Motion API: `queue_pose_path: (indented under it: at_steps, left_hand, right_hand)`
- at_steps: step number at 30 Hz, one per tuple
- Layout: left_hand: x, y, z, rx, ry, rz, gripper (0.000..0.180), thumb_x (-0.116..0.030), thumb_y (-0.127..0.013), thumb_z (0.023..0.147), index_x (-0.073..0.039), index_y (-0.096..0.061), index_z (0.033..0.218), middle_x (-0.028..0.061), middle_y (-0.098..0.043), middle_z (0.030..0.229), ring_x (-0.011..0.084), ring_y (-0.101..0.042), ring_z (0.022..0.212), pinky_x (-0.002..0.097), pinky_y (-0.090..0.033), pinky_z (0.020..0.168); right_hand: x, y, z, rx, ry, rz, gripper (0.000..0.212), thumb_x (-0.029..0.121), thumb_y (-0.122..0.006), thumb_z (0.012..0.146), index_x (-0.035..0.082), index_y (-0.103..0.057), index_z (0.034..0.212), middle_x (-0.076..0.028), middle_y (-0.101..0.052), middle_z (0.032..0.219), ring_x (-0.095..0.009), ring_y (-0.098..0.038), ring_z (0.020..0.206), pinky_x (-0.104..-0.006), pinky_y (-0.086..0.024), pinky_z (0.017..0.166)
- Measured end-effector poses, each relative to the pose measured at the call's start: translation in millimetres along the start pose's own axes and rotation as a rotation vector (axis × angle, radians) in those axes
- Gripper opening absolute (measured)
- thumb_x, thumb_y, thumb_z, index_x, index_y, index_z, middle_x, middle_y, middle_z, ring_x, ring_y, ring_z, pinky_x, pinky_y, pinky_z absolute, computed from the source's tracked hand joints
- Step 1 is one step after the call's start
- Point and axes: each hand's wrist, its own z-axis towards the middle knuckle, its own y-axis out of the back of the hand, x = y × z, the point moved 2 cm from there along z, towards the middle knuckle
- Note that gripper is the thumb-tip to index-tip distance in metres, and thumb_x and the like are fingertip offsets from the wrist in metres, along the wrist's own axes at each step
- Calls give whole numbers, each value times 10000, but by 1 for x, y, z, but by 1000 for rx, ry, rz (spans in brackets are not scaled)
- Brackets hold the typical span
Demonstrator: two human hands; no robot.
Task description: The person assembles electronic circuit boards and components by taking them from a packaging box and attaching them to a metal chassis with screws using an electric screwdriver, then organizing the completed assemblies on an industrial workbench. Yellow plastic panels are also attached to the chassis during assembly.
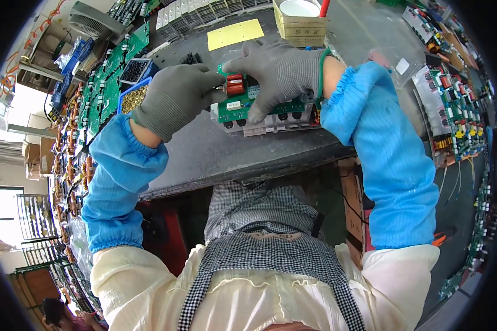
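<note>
A green circuit board point(239, 114) with red block-shaped components point(235, 84) lies over a pale metal base point(259, 130) on the grey workbench. My right hand point(281, 71), in a grey glove, reaches across the board from the right. Its thumb lies near the close edge and its fingers near the far edge, gripping the board between them. At the board's left end my left hand point(176, 96), also gloved, has its thumb and fingertips pinched together beside the red components. Whatever is between those fingertips is too small or hidden to name.
Left of the board stand a blue bin of brass-coloured small parts point(132, 100) and a bin of black ones point(133, 71). Behind are a yellow sheet point(235, 34) and a carton point(301, 30) holding a white tub. More boards point(458, 113) line the right side.
</note>
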Motion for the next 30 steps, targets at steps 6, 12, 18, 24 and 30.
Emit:
queue_pose_path:
  at_steps: [6,12,18,24,30]
  left_hand:
    - [21,-35,-8,-158,85,-772,307,-95,-813,810,-14,-736,1096,100,-680,844,179,-679,780,309,-526,690]
    - [24,-73,-19,-355,95,-1091,296,-104,-785,861,-15,-720,1136,84,-661,908,144,-657,799,286,-521,686]
    - [15,-74,-36,-597,118,-697,371,-117,-759,875,-67,-662,1229,104,-642,1031,236,-676,898,318,-543,766]
    - [31,-127,-39,-608,228,-1226,241,-119,-762,892,-23,-673,1094,52,-664,1042,146,-652,857,291,-548,763]
    - [35,-153,-38,-444,309,-1948,227,-165,-771,906,-64,-658,1074,19,-674,985,111,-645,827,262,-560,741]
  right_hand:
    - [-3,-5,3,-89,86,-39,1079,584,-880,565,117,-506,1463,-173,-529,1256,-366,-539,1217,-467,-475,988]
    - [-10,-11,7,-86,94,21,1070,517,-877,586,124,-469,1494,-181,-498,1314,-375,-486,1271,-452,-425,1051]
    - [-4,-4,6,-6,34,-13,1087,580,-865,620,134,-443,1516,-249,-474,1365,-420,-512,1274,-471,-438,1062]
    - [-5,-8,8,-50,79,40,1082,476,-891,585,148,-443,1513,-188,-489,1325,-373,-486,1274,-458,-430,1053]
    - [0,-6,6,-51,83,102,1083,465,-900,563,131,-464,1497,-184,-487,1324,-367,-482,1285,-443,-408,1076]
